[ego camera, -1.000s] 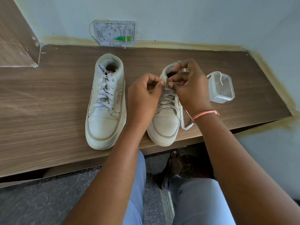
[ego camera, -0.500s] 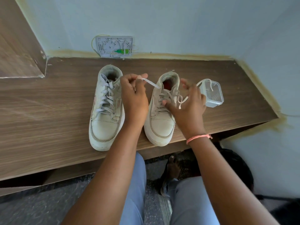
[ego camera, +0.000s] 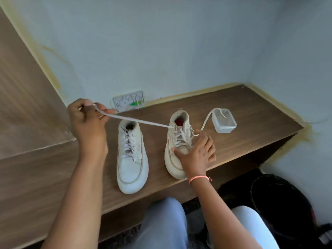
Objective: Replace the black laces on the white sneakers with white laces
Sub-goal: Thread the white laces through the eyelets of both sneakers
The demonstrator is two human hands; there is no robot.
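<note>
left hand [ego camera: 88,121] grips white lace [ego camera: 136,121] | right hand [ego camera: 196,153] on right sneaker [ego camera: 177,141]

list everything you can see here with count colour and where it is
sneakers: 2, white, side by side on the wooden shelf
white lace: 1, pulled taut from the right sneaker to the left hand
clear box: 1, transparent, right of the sneakers, the lace's other end draped over it
wall plate: 1, white, on the wall behind
black bin: 1, floor, lower right
left hand: grips the lace
right hand: rests on the right sneaker, pink wristband
</note>
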